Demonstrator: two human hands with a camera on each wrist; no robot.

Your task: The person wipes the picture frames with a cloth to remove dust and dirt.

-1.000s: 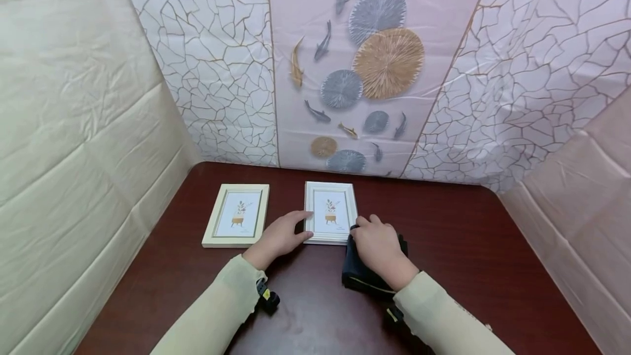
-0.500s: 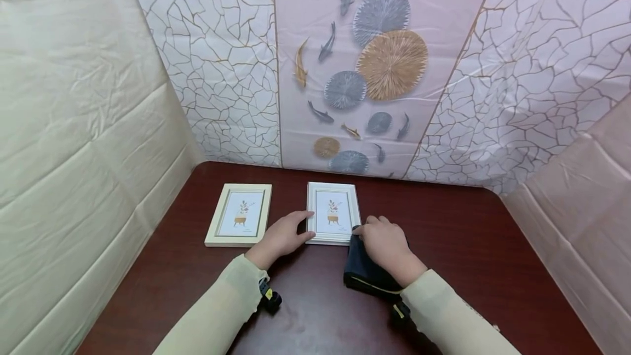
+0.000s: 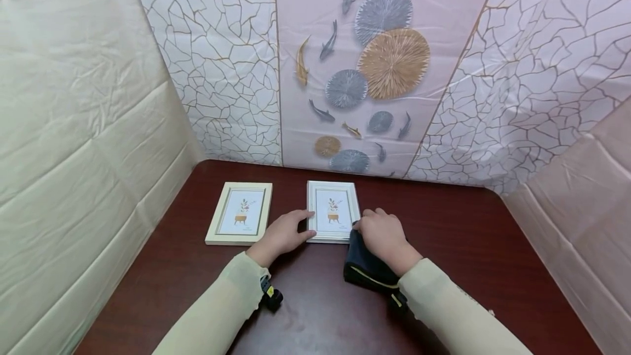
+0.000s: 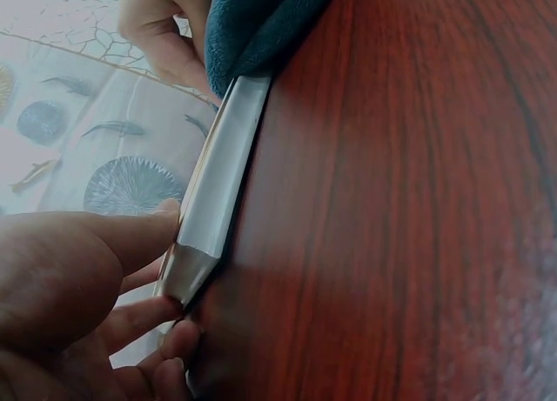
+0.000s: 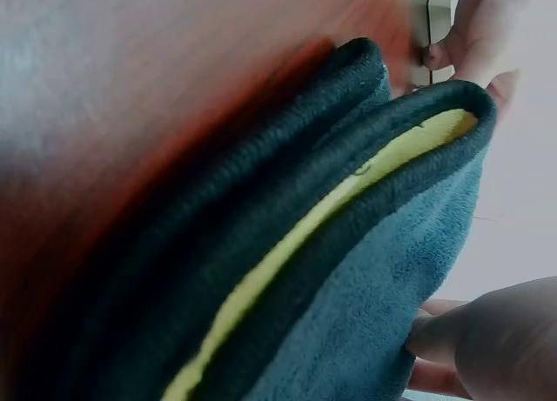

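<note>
A white picture frame (image 3: 333, 212) with a potted-plant print lies face up on the dark red table. My left hand (image 3: 281, 237) holds its left edge, thumb and fingers pinching near the corner, as the left wrist view (image 4: 96, 305) shows. My right hand (image 3: 382, 237) grips a folded dark blue towel (image 3: 359, 259) with a yellow-edged border and keeps it against the frame's lower right edge. Several layers of the towel (image 5: 374, 288) fill the right wrist view. The towel covers the frame's lower right corner.
A cream picture frame (image 3: 210, 232) with a similar print lies to the left of my left hand. Patterned cloth (image 3: 236, 70) hangs behind the table (image 3: 473, 234), and pale cloth walls (image 3: 89, 152) enclose its sides.
My right hand has moved slightly right and away from me along the frame's edge, with the towel's near border lifting a little. My left hand stays on the white picture frame.
</note>
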